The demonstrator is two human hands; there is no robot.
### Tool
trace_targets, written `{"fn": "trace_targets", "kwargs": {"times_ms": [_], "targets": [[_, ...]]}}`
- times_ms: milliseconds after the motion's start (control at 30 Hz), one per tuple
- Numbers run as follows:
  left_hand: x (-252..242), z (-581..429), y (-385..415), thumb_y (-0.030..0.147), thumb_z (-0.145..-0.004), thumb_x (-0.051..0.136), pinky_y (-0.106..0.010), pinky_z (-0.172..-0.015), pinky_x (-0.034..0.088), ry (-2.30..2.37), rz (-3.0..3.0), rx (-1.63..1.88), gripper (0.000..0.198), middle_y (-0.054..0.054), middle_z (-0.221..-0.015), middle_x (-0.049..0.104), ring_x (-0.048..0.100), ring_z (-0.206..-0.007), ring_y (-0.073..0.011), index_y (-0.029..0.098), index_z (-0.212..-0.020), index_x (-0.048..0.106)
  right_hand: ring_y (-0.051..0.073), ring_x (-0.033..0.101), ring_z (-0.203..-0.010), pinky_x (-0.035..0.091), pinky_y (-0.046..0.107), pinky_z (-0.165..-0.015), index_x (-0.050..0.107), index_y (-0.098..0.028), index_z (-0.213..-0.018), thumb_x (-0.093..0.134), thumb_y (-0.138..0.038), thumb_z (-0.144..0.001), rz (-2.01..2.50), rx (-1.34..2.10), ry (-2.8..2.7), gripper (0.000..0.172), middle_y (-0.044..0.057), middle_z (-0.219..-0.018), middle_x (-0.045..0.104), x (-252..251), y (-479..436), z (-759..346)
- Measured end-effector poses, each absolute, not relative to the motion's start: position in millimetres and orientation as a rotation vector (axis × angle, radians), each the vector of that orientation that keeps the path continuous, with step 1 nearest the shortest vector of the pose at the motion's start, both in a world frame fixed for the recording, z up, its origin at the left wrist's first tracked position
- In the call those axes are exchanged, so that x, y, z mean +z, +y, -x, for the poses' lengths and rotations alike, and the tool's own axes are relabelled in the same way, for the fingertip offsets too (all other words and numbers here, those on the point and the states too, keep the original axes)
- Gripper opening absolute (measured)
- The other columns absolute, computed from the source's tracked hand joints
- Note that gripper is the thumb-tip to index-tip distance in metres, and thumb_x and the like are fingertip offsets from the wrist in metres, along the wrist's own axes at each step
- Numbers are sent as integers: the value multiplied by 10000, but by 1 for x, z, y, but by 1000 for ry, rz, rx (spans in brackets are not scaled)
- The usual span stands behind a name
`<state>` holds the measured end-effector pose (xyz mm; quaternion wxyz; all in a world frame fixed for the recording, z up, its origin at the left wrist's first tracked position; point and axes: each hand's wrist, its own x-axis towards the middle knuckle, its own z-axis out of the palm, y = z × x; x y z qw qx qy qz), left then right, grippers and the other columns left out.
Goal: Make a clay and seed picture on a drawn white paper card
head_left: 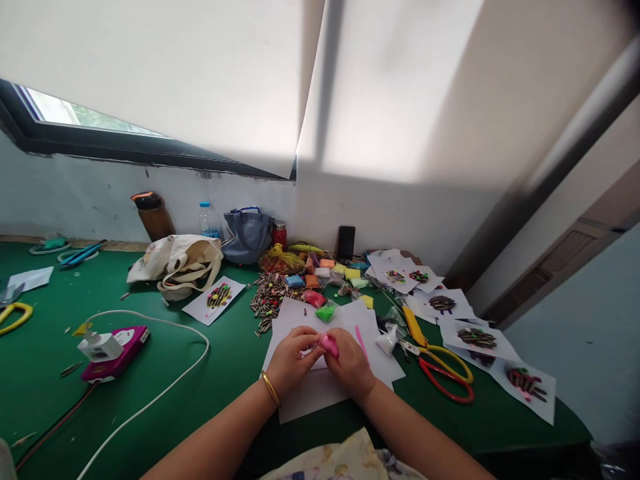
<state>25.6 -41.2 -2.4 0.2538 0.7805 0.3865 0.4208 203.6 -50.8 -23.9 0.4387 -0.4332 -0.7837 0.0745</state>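
Note:
Both hands are together over the white paper sheets (313,397). My right hand (353,367) is closed around a soft pink lump of modelling clay (329,344), seemingly in a clear wrapper. The fingertips of my left hand (289,360), which has a gold bangle at its wrist, pinch the clay's left end. Just beyond the fingers lies a green clay packet (326,313). A flat pink stick (361,343) rests on the paper beside my right hand. Striped sunflower seeds (267,300) are heaped beyond the sheets, with a red clay packet (314,298) next to them.
Scissors with red and yellow handles (450,377) and a yellow-handled cutter (414,325) lie right. Several seed pictures (477,338) line the right edge. Left are a seed picture (217,300), a canvas bag (175,263), a magenta power strip (117,353) and a white cable (165,393).

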Motion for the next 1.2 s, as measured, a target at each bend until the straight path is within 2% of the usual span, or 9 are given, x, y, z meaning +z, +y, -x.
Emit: {"fn": "trace_targets", "kwargs": {"times_ms": [167,400,567,667,767,1033,1200], "targets": [[-1,-27,-44,328,-860,612,-345,-821,543,1025,-2086,1215,186,-76,-1031,641,608,-912,-183,224,-986,701,217,581,-911,497,380,-820,542,-208,-1045,483,-258,-909,1075,188,-1949,157,73,-967,617,-20,-52,-202],[0,-27,-42,334,-841,642,-309,-729,546,1087,-2061,1346,209,-56,-948,666,603,-766,-147,208,-1005,672,224,595,-958,505,393,-857,519,-208,-1139,521,-342,-913,1064,149,-1901,263,92,-1035,620,-20,-53,-201],[1,-26,-41,317,-848,633,-319,-798,553,1069,-2084,1320,190,-61,-995,667,631,-870,-168,221,-996,704,239,583,-1005,494,413,-892,499,-193,-1194,517,-356,-903,1049,149,-1932,333,112,-1083,610,-19,-55,-203],[2,-26,-42,316,-858,617,-330,-835,549,1028,-2128,1233,167,-58,-993,663,629,-929,-180,238,-962,722,239,586,-999,499,412,-886,506,-187,-1187,470,-362,-923,1050,132,-1952,318,114,-1076,613,-17,-57,-206],[1,-27,-43,312,-877,593,-337,-844,546,1011,-2166,1215,164,-63,-983,660,624,-936,-183,236,-943,721,230,590,-993,505,403,-881,510,-185,-1184,434,-369,-944,1070,123,-1949,311,108,-1071,618,-18,-57,-207],[0,-27,-46,267,-890,583,-342,-853,539,996,-2202,1392,181,-75,-1015,660,624,-946,-184,223,-1048,661,244,556,-1092,476,427,-943,466,-196,-1275,456,-366,-946,1036,152,-1968,370,119,-1170,596,-18,-57,-204],[2,-26,-49,241,-903,558,-338,-838,530,949,-2227,1396,174,-68,-1007,658,620,-930,-176,229,-1057,637,243,554,-1060,474,434,-924,491,-212,-1221,442,-315,-952,1000,188,-1964,293,113,-1130,597,-12,-60,-202]]}}
